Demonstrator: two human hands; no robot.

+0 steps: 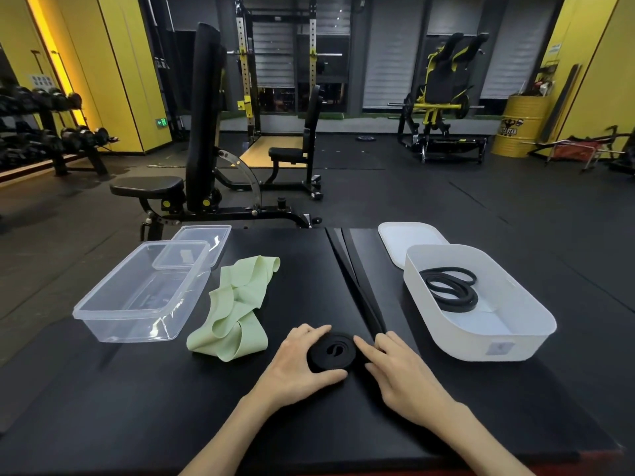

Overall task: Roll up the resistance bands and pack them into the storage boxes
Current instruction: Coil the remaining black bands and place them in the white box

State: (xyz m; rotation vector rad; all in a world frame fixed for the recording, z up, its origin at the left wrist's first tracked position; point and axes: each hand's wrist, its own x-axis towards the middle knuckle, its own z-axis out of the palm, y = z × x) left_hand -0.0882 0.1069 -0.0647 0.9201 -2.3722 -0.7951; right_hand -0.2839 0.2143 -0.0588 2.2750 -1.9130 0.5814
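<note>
The left hand (pixel 295 367) is curled round the black band roll (pixel 331 351) on the black table (pixel 137 389). The right hand (pixel 402 376) grips nothing; its fingers lie loose and its pointer finger touches the roll's right side. Left of the roll lies a green band (pixel 233 310), then a clear box (pixel 113 305); right of the roll sits a white box (pixel 481 341) with another black band (pixel 450 293) inside.
</note>
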